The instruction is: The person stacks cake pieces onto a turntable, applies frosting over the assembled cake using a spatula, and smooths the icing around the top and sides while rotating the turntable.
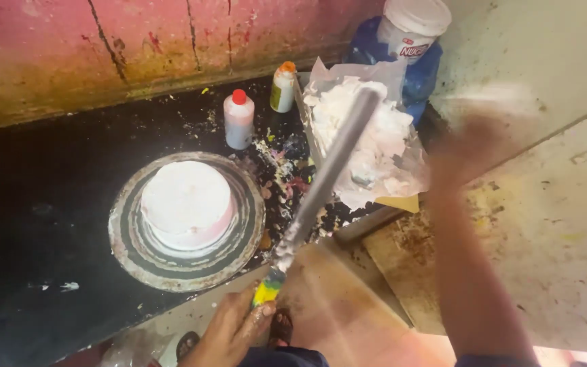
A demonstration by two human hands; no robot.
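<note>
While I look down from the head camera, I see the left hand (234, 327) closed around the yellow-green handle of a long metal spatula (325, 178). Its blade rises diagonally and the tip lies over a heap of white cream (375, 136) on crumpled paper. The right hand (473, 146) is raised near the cream, but it is blurred, so I cannot tell if the fingers are spread or closed. Left of the spatula, a white frosted cake (186, 204) sits on a round turntable (242, 234) on the black table (49, 204). Behind it stand 2 small bottles (239, 119).
</note>
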